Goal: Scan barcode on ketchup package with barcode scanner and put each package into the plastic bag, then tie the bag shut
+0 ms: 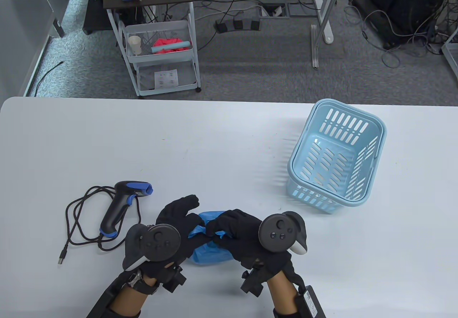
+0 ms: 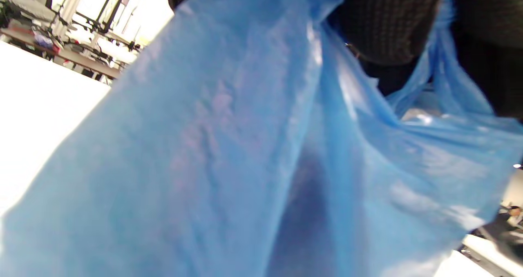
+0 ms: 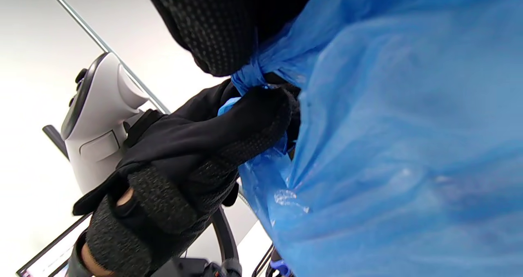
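A blue plastic bag fills both wrist views, close against the lens. From above, it sits on the white table near the front edge, between two gloved hands. The left hand pinches a twisted strip of the bag's neck; the right hand curls its fingers around the other strip, just beside it. The bag's body bulges below the two grips. One black and blue barcode scanner lies to the left with its coiled cable. One light blue basket stands well apart, right.
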A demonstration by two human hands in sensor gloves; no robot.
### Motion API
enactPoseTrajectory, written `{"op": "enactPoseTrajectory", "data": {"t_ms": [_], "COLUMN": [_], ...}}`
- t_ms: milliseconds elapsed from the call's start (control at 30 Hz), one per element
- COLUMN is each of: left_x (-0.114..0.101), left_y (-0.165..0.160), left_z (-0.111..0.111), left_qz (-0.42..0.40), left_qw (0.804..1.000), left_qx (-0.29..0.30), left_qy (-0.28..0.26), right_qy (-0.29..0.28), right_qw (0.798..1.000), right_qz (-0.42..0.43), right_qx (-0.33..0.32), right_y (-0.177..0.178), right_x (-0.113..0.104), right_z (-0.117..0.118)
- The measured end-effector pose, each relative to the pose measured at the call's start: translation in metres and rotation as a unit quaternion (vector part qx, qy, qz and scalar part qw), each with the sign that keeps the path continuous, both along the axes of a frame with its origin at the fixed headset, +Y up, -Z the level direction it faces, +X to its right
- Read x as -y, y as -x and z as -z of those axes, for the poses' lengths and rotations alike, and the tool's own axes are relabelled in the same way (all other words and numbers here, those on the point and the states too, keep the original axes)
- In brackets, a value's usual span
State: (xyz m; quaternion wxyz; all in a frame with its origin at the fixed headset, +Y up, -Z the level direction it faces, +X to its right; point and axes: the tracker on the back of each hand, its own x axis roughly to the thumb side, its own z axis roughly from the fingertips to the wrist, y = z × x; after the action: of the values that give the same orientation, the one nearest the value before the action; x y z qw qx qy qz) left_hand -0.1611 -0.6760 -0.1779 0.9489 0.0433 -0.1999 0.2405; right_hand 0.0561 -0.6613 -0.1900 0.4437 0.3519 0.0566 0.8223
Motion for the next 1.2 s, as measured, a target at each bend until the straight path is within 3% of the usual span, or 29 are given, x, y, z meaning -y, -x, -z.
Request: {"op": "enactPoseTrajectory", "data": {"t_ms": [367,867,1200], "left_x": [-0.003,-0.011,-0.021], "left_y": [-0.002,-0.014,-0.031], "left_z": [-0.002,-0.005,0.001], "left_qz": [0.034,0.063,0.15], "left_qw": [0.999,0.997,0.986], "left_qx": [-0.021,-0.015,-0.042], "left_qy": [-0.033,-0.03,-0.066], "right_qy": [0.0,-0.019,-0.023], "right_qw": [0.999,0.997,0.998], "right_qz": [-0.038,0.035,0.032], "right_qx": [-0.025,0.062,0.056], "right_y": [0.003,-0.006,-0.01], "right_x": [-0.001,0.0,0.0], "right_z": [-0.001,0.0,0.001]}}
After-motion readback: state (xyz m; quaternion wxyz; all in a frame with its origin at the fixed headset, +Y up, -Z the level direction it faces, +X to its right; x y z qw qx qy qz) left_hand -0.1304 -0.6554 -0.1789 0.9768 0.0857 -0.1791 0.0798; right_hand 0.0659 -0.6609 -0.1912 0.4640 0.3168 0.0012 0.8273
